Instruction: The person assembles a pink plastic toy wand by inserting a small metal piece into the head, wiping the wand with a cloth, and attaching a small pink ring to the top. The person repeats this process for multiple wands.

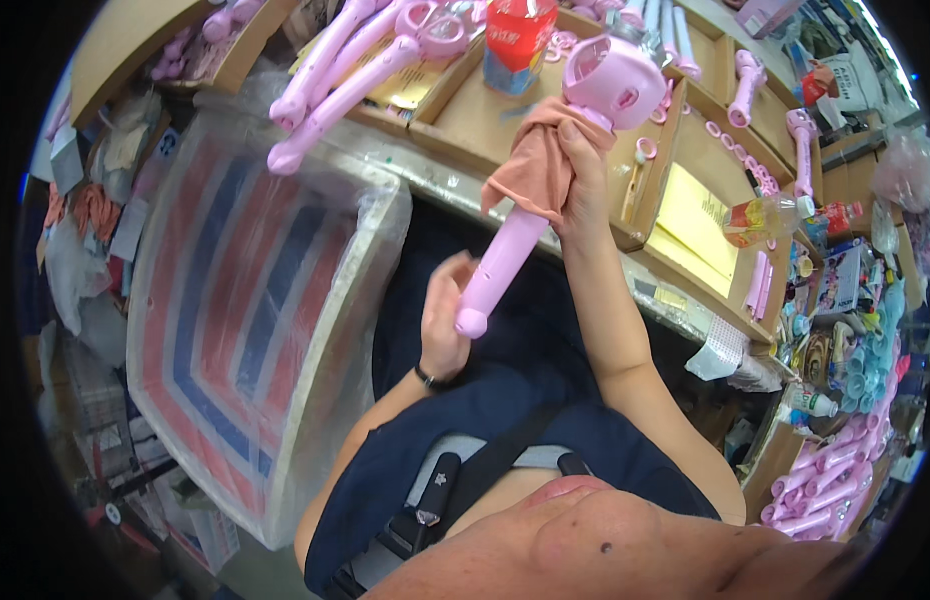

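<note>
You have open room in the dark gap between your torso and the front edge of the cluttered counter [460, 186], which slants down toward your right. To your left, that gap ends at the pale rim of a large tub [333, 315] lined with red, white and blue striped sheeting under clear film. Beyond the edge, shallow brown cardboard trays [453, 122] cover the counter, their low walls standing between you and the small pink parts inside. Several long pink plastic wands [350, 100] jut past the edge above the tub, and a bottle with a red and blue wrapper [518, 45] stands close behind your work. On your right lie pale yellow paper sheets [697, 225], with a clear bottle of amber liquid [765, 220] beside them. Your right hand [582, 178] clasps a salmon-coloured fabric cloth [533, 150] around the neck of a pink plastic wand with a hollow round head [505, 262], tilted across the edge, head uppermost. Your left hand [448, 318] curls beside its lower tip, blurred; you cannot tell whether it grips.
</note>
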Demonstrator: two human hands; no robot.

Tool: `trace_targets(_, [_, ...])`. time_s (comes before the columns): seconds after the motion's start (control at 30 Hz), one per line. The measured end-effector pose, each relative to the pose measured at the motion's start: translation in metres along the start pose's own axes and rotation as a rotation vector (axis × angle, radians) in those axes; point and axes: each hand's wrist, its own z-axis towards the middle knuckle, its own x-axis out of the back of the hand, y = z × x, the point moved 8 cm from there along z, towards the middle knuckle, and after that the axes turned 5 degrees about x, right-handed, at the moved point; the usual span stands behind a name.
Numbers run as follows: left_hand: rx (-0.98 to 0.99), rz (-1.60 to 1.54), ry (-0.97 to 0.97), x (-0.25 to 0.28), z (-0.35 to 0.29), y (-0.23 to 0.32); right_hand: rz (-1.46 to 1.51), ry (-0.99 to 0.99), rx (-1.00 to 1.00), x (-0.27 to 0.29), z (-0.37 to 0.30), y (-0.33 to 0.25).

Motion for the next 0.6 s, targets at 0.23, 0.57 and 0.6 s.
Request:
trace_targets(0.23, [-0.3,-0.191,0.224,0.005,0.007,0.015,-0.334,-0.153,0.035,-0.06,-0.091,0.043])
trace_targets(0.57, [-0.359,0.013,0.067,0.004,0.046,0.094,-1.585,-0.485,0.402,-0.031,-0.114,0.026])
trace_targets(0.6, [-0.413,-0.172,0.297,0.028,0.049,0.104,-1.574,-0.493,0.462,-0.031,-0.114,0.018])
